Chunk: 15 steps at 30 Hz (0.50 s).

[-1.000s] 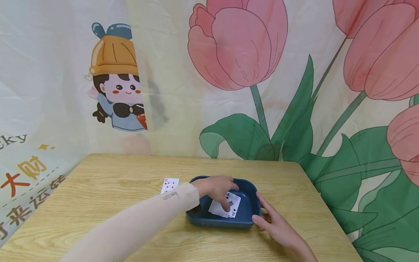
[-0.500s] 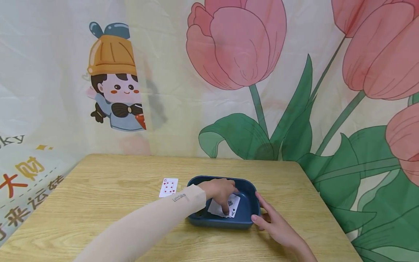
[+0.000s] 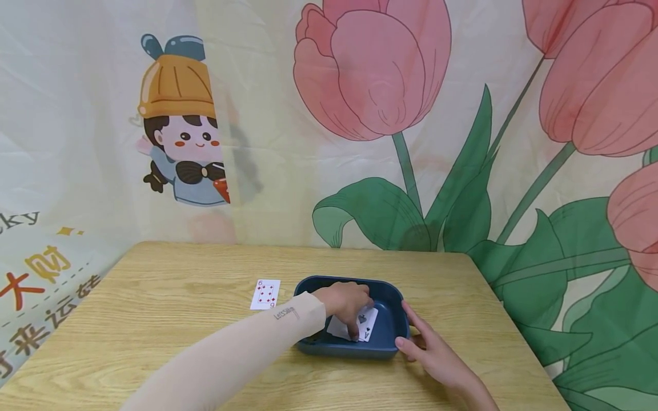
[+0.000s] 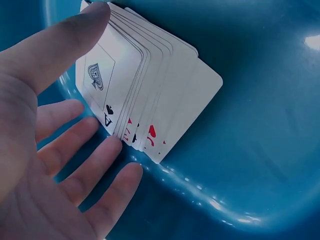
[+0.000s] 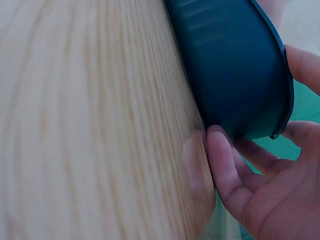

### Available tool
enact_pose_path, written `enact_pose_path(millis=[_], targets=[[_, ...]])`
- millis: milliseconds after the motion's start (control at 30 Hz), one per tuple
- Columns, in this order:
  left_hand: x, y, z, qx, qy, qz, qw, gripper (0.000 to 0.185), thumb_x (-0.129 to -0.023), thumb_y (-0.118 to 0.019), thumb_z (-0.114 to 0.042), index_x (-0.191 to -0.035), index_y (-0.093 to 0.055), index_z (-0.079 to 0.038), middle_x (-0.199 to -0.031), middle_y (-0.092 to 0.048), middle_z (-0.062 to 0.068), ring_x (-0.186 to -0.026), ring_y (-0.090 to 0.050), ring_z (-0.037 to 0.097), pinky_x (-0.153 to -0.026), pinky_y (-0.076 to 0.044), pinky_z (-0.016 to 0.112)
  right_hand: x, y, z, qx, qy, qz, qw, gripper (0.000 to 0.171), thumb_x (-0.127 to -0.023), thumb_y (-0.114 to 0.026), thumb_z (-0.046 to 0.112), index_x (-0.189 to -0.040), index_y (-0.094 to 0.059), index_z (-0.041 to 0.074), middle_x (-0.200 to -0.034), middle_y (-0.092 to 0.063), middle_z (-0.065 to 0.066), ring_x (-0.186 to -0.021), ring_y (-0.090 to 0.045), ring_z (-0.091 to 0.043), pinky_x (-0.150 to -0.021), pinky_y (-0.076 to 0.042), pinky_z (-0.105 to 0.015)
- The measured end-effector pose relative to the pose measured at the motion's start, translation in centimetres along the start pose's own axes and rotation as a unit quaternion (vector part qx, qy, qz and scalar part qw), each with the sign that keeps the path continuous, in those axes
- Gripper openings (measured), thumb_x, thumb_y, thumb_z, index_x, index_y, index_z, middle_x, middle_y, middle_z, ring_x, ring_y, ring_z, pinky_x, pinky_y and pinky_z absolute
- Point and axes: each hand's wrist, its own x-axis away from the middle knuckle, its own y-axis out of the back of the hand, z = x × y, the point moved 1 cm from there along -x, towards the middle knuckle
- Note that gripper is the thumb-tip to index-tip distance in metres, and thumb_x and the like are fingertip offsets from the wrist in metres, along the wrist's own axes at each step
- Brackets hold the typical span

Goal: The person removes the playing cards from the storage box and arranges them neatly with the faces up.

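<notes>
A dark blue tub [image 3: 390,311] holds a fanned stack of playing cards [image 3: 367,325], an ace of spades uppermost. My left hand [image 3: 345,301] reaches into the tub over the stack. In the left wrist view, the thumb of that hand [image 4: 55,135] lies at one corner of the cards [image 4: 180,100], and its fingertips meet the opposite edge, so the stack is pinched between them. My right hand [image 3: 434,357] grips the tub's right end. Seen from the right wrist, its fingers [image 5: 222,155] curl against the outer wall of the tub [image 5: 235,65], low by the table.
A single six of diamonds [image 3: 264,294] lies face up on the wooden table [image 3: 195,285], left of the tub. Behind the table's far edge hangs a cloth [image 3: 267,171] printed with tulips and a cartoon figure.
My left hand has shifted slightly right and down over the cards, and the forearm has uncovered more of the six of diamonds. My right hand and the tub stay where they were.
</notes>
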Motion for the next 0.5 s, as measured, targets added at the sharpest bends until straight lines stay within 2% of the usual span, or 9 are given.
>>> enact_pose_path(millis=[267,500], targets=[[0.24,0.15,-0.44,-0.042,-0.001,-0.003,0.9991,0.076,-0.075,-0.097,-0.046,-0.143,-0.069,-0.026,-0.131,-0.062,-0.003,-0.103,-0.055,0.014,-0.097,-0.056,0.033,0.03,0.03,0.10,0.001,-0.005,-0.005,1.000,0.079,-0.105,-0.067,0.038,-0.170,-0.022,0.035,-0.168,-0.031,-0.020,-0.116,-0.064,-0.027,-0.088,-0.059,-0.038],[0.22,0.22,-0.67,-0.057,-0.001,-0.008,0.9983,0.075,-0.074,-0.098,-0.047,-0.140,-0.071,-0.026,-0.126,-0.063,-0.004,-0.099,-0.055,0.013,-0.094,-0.056,0.032,-0.02,0.01,0.03,0.001,-0.007,-0.005,1.000,0.079,-0.105,-0.067,0.039,-0.170,-0.023,0.035,-0.169,-0.031,-0.020,-0.116,-0.064,-0.027,-0.089,-0.060,-0.039]])
